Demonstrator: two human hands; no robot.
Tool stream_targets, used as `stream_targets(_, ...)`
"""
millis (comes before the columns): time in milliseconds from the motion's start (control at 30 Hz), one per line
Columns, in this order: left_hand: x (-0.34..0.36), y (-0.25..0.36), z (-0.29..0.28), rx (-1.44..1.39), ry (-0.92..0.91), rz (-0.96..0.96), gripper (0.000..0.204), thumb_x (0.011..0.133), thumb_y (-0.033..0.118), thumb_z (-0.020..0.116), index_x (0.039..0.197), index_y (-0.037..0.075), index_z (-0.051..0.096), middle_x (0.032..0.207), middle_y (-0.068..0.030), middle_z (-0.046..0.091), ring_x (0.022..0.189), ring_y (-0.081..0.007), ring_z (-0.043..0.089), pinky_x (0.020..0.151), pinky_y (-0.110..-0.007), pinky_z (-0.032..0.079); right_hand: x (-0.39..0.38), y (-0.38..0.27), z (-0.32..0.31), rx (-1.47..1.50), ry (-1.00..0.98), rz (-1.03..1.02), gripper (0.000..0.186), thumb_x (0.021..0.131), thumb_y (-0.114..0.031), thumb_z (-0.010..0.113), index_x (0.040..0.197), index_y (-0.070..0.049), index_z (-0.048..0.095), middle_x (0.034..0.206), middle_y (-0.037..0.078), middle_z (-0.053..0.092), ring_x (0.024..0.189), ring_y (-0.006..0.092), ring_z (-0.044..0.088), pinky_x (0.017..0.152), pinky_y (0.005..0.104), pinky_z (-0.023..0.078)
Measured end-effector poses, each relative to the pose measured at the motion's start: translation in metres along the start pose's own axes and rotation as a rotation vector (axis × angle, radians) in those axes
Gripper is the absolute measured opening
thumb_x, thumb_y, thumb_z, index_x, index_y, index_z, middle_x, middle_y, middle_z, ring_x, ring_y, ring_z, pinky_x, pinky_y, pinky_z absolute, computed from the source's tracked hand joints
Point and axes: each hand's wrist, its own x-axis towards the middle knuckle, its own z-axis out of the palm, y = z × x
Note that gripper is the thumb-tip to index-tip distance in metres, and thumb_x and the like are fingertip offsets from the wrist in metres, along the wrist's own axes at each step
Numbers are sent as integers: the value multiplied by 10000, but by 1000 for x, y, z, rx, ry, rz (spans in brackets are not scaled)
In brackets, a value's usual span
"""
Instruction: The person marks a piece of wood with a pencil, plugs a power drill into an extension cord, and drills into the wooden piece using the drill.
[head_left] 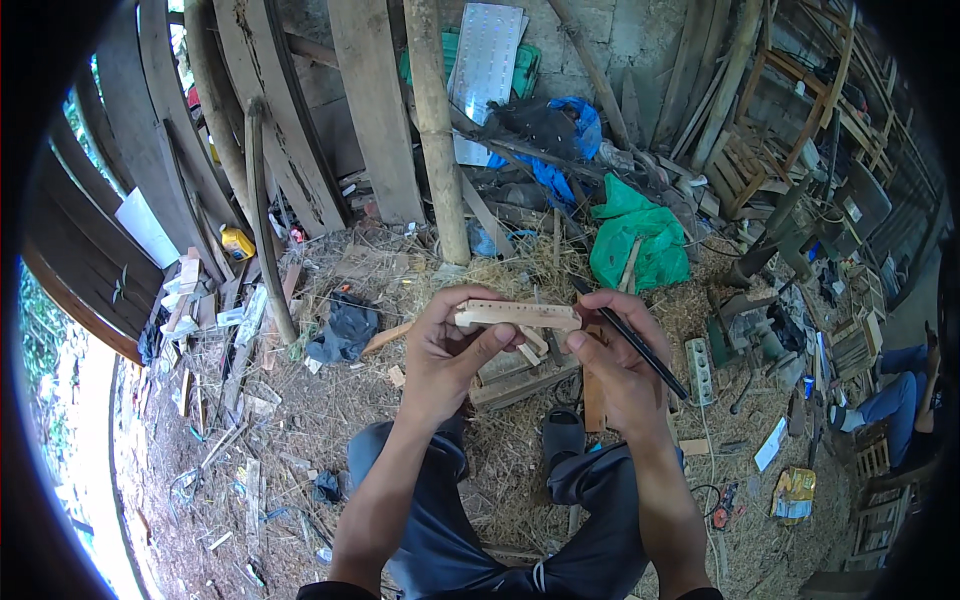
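Note:
A small pale wooden piece (pixel 519 314) with a row of small dark holes along its top is held level in front of me. My left hand (pixel 447 345) pinches its left end between thumb and fingers. With thumb and fingertips, my right hand (pixel 622 365) grips the right end. A slim black pen-like stick (pixel 655 363) also lies across the right hand, tucked between its fingers and slanting down to the right. Below the piece, some wooden blocks and a board (pixel 525 385) lie on the ground between my knees.
Wood shavings and scraps cover the ground. A bamboo post (pixel 436 150) stands ahead, with a green plastic bag (pixel 640 245) to its right and a black bag (pixel 345 327) to the left. A power strip (pixel 699 370) lies right of my hands. Another person's legs (pixel 890 405) show at far right.

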Motion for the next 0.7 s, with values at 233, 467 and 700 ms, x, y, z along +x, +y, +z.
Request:
stream_targets(233, -1, 0, 0, 113, 41, 22, 312, 852, 17, 658, 1128, 26, 511, 929, -91, 630, 762, -147, 640, 682, -274, 530, -1, -6, 5, 76, 19, 48, 306, 847, 39, 618, 1143, 27, 539, 1015, 92, 579, 927, 139, 596, 755, 280, 564)
stream_targets(467, -1, 0, 0, 132, 46, 21, 327, 845, 42, 679, 1126, 20, 512, 918, -84, 624, 750, -135, 629, 674, -270, 533, 1, -6, 4, 65, 23, 45, 290, 852, 33, 613, 1135, 34, 547, 988, 99, 576, 918, 148, 595, 734, 277, 570)
stream_targets(700, -2, 0, -2, 118, 37, 4, 336, 838, 33, 686, 1128, 5, 518, 935, -80, 628, 786, -115, 619, 690, -254, 528, 1, -5, 5, 80, 22, 46, 286, 855, 34, 604, 1136, 32, 548, 986, 99, 572, 926, 153, 589, 732, 286, 570)
